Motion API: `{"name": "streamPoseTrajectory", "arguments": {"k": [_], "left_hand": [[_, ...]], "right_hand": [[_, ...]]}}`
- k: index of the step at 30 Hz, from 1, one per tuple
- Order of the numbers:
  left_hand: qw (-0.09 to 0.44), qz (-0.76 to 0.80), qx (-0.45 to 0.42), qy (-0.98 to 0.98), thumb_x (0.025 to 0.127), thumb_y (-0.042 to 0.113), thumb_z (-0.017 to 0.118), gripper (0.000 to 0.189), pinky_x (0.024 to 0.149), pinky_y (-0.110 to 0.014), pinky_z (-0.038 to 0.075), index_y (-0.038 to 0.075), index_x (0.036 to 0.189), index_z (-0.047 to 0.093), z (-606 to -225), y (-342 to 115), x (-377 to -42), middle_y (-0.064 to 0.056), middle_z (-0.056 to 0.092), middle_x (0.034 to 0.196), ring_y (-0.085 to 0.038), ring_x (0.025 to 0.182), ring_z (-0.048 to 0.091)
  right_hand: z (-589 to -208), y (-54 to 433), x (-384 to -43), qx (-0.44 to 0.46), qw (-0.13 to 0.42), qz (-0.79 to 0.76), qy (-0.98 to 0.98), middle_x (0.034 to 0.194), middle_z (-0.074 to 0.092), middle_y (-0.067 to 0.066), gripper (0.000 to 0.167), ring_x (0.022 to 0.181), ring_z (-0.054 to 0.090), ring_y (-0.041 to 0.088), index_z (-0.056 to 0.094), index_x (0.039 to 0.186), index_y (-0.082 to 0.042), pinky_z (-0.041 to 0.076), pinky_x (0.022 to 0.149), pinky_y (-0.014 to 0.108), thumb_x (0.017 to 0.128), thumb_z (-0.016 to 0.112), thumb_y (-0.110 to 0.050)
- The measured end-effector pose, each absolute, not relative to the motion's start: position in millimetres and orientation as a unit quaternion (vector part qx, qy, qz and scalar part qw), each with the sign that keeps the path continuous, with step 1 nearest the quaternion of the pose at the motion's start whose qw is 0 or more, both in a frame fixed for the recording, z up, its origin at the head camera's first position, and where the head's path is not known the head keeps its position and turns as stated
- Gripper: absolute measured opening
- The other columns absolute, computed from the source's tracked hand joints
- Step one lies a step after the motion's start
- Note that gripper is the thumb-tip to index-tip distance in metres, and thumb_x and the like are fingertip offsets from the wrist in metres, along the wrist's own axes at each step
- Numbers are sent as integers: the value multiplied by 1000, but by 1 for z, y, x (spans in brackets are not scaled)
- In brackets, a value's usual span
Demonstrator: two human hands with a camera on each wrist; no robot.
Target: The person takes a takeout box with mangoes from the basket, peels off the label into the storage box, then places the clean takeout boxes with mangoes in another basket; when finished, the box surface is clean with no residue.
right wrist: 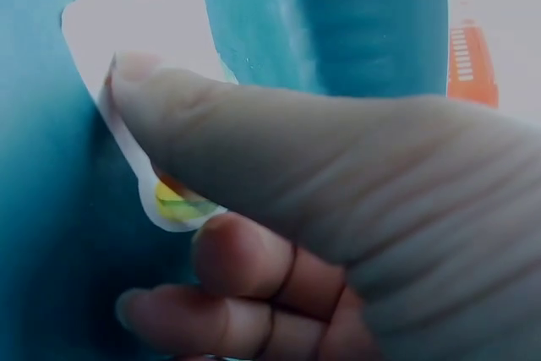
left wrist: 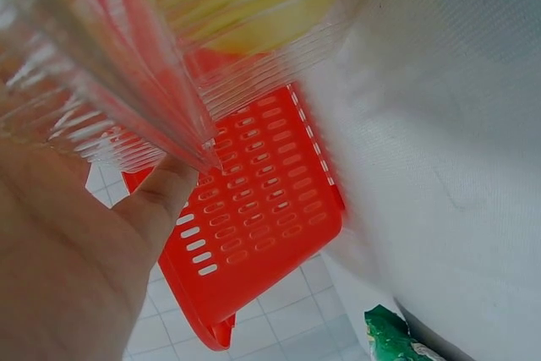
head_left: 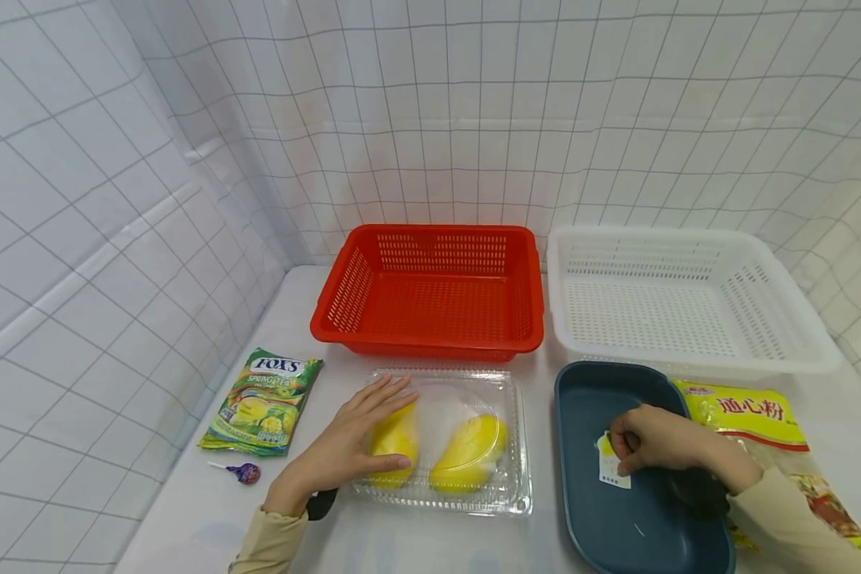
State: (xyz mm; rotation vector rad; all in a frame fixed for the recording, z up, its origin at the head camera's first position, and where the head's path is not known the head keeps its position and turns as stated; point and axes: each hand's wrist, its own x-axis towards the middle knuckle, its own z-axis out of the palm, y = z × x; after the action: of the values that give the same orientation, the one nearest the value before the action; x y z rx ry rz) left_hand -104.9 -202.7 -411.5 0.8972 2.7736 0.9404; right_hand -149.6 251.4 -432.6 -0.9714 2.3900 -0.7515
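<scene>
My left hand (head_left: 359, 434) lies spread over the left part of a clear plastic clamshell box (head_left: 513, 399), fingers straight and thumb out. Inside the box are two yellow mango-like pieces, the right one (head_left: 469, 454) in full sight and the left one (head_left: 395, 446) partly under the hand. In the left wrist view the thumb touches the box's ridged edge. My right hand (head_left: 660, 438) reaches into a dark blue tray (head_left: 570, 470). Its thumb and curled fingers pinch a small white card (right wrist: 144, 14) with a yellow picture at one end, close over the tray's bottom.
A red basket (head_left: 430, 347) and a white basket (head_left: 674, 363) stand at the back. On the left lie a green FOX'S candy bag (head_left: 261, 402) and a purple lollipop (head_left: 246, 473). A yellow pasta bag (head_left: 753, 406) lies right of the tray, partly under the right forearm.
</scene>
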Motion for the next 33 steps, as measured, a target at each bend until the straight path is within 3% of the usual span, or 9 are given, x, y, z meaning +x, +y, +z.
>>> {"name": "streamPoseTrajectory", "arguments": {"k": [14, 18, 23, 25, 30, 33], "left_hand": [[40, 305, 292, 906, 77, 40, 77, 81, 109, -57, 14, 24, 147, 39, -412, -202, -105, 7, 23, 155, -23, 143, 9], [38, 305, 295, 905, 77, 42, 77, 81, 109, -57, 14, 24, 147, 39, -413, -202, -105, 6, 23, 155, -24, 143, 9], [40, 305, 295, 905, 78, 47, 74, 81, 109, -57, 14, 24, 147, 38, -413, -202, -105, 6, 22, 155, -23, 143, 9], [40, 304, 296, 905, 78, 50, 73, 81, 109, -57, 14, 24, 147, 38, -413, -202, -105, 6, 23, 155, -23, 143, 9], [40, 304, 295, 905, 78, 53, 71, 81, 108, -58, 14, 24, 146, 39, -412, -203, -105, 6, 23, 155, -22, 143, 8], [41, 304, 293, 905, 78, 55, 70, 81, 109, -57, 14, 25, 146, 39, -413, -203, -105, 7, 23, 155, -20, 143, 7]], "right_hand": [[-431, 250, -144, -342, 203, -267, 878, 59, 42, -16, 24, 52, 41, 0, 56, 71, -23, 35, 48, 18, 75, 80, -28], [-430, 252, -143, -348, 168, -278, 880, 60, 43, -17, 20, 53, 40, -1, 60, 76, -24, 35, 48, 18, 77, 78, -32], [-417, 264, -141, -367, 97, -343, 859, 63, 48, -16, 10, 52, 42, 0, 64, 88, -24, 39, 46, 18, 85, 73, -21], [-407, 273, -141, -357, 63, -371, 855, 65, 53, -12, 13, 52, 47, 3, 64, 91, -23, 41, 47, 20, 86, 71, -13], [-381, 310, -147, -227, -44, -417, 879, 78, 64, -2, 12, 67, 58, 12, 68, 94, -12, 44, 57, 21, 87, 67, -2], [-374, 336, -158, -139, -148, -433, 879, 86, 64, -8, 12, 75, 57, 6, 67, 98, -4, 41, 66, 15, 88, 65, 1]]}}
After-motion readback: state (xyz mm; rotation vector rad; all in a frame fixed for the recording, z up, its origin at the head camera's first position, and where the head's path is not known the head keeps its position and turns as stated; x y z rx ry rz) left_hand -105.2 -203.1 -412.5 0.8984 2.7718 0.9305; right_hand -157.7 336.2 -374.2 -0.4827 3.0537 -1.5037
